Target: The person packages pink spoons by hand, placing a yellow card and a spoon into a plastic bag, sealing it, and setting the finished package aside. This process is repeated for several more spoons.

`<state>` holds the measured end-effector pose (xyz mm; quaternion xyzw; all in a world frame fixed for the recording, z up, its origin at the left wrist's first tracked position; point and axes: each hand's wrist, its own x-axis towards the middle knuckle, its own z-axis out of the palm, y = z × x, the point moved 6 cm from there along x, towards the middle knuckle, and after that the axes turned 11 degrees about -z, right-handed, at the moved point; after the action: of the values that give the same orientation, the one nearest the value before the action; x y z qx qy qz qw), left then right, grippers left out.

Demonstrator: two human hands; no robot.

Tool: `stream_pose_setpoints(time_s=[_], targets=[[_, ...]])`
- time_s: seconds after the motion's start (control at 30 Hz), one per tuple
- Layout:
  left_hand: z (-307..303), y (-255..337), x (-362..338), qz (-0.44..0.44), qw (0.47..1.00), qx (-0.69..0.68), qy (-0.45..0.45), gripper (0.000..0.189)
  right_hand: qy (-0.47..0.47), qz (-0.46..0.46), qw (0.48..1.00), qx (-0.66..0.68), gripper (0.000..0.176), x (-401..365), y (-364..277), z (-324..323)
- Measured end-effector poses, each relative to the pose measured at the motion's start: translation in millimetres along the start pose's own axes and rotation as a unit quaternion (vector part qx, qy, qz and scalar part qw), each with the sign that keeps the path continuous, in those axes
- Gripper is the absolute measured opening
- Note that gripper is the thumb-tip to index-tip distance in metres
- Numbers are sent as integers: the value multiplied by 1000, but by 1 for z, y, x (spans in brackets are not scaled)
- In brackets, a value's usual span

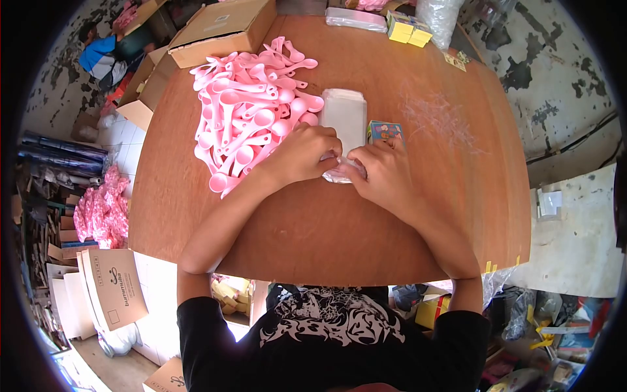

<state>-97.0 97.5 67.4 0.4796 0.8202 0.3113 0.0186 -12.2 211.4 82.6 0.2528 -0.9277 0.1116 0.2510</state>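
Both hands meet over the middle of the wooden table. My left hand [305, 153] pinches the edge of a small clear plastic bag [337, 177]. My right hand [384, 171] grips the same bag from the other side, fingers curled. What the bag contains, if anything, is hidden by my fingers. Just beyond them lies a flat stack of clear plastic bags [345, 112]. A small colourful printed box [384, 130] sits right behind my right hand. Beside my left hand spreads a big heap of pink plastic measuring spoons [245, 111].
Thin clear plastic strips [444, 121] are scattered on the table [287, 242] at right. A cardboard box [222, 29], yellow boxes [409, 29] and a packet of plastic [356, 19] stand along the far edge. Another person [103, 59] sits at the upper left.
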Motion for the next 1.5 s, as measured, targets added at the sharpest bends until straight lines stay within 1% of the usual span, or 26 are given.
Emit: stream_pose_setpoints(time_s=[0.07,0.13,0.2,0.23,0.27,0.33,0.37,0.43,0.47,0.53,0.57,0.6,0.63,0.67,0.73,0.8,0.87,0.93,1.07,1.13,1.17,1.23,1.27,1.33,1.43,1.5], targets=[[0,1,-1,1,1000,5,1,14,9,12,1000,21,14,-4,9,4],[-2,2,-1,6,999,28,17,23,19,23,999,42,12,-2,12,3],[-2,0,-1,-10,1000,12,15,28,61,30,998,-12,7,2,13,-9],[-1,-2,-1,-24,1000,-5,12,34,61,29,998,-12,7,4,13,-12],[-1,-2,-1,-25,1000,-5,13,34,72,13,997,-19,7,6,11,-16],[-11,5,-2,10,997,-5,79,41,82,-2,996,-27,6,8,10,-22],[-11,6,-1,11,997,-5,80,41,79,-25,997,-9,6,10,8,-24],[-18,16,-1,89,986,-42,133,36,76,-48,996,9,5,12,6,-28],[-17,13,0,89,986,-42,134,36,74,-66,995,28,5,13,4,-30],[-18,6,7,22,971,-227,72,23,70,-84,993,47,4,14,3,-39],[-16,-2,5,-64,961,-262,55,11,45,-27,994,94,5,13,12,-43],[-16,-3,5,-64,961,-262,55,11,19,30,989,141,6,11,21,-47],[-17,-11,6,-106,942,-312,66,10,-31,36,994,94,11,8,27,-53],[-16,-20,7,-148,918,-360,76,8,-32,36,995,93,11,6,31,-58],[-22,-22,9,-128,909,-388,81,11,-188,61,980,7,20,-4,40,-49],[-26,-27,8,-173,860,-470,100,18,-186,60,981,8,23,-10,45,-46],[-33,-23,7,-187,859,-464,108,22,-184,57,981,10,26,-12,47,-44],[-39,-20,6,-203,863,-446,126,24,-210,60,976,3,23,-12,48,-41],[-41,-20,6,-189,859,-457,131,28,-221,84,971,42,19,-17,58,-38],[-42,-22,6,-187,862,-452,137,29,-181,26,979,95,16,-15,57,-41],[-43,-22,6,-187,862,-452,137,29,-181,27,979,94,16,-16,59,-44],[-43,-25,6,-204,857,-452,137,30,-213,85,971,71,18,-12,56,-55],[-43,-25,6,-204,857,-453,138,30,-214,84,971,70,18,-11,54,-56],[-42,-27,5,-207,853,-458,138,29,-197,77,976,48,29,-8,50,-59],[-38,-29,6,-222,851,-459,125,30,-194,58,978,57,35,-11,54,-46],[-39,-27,5,-221,852,-458,125,30,-207,73,974,54,35,-13,56,-43]])
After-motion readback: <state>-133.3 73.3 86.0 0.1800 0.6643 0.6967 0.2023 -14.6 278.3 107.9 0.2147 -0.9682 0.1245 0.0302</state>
